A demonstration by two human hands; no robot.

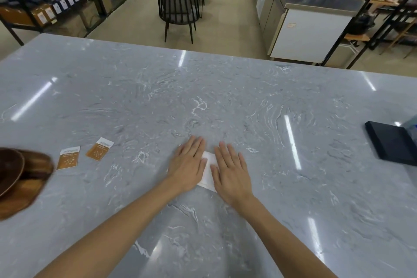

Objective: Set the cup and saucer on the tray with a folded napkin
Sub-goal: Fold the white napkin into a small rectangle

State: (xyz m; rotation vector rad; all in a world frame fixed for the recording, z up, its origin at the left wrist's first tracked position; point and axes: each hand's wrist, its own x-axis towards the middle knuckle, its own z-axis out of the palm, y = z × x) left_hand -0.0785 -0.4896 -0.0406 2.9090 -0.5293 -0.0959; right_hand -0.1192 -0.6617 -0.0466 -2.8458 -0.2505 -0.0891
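Left hand and right hand press flat, fingers spread, on napkin atop marble counter.

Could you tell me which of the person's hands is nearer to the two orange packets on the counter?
Left. The left hand lies flat on the white napkin, just right of the orange packets. The right hand rests on the napkin's other side, farther away.

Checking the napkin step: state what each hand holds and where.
Neither grips anything. The left hand and right hand lie flat, palms down, pressing the white napkin onto the countertop from either side.
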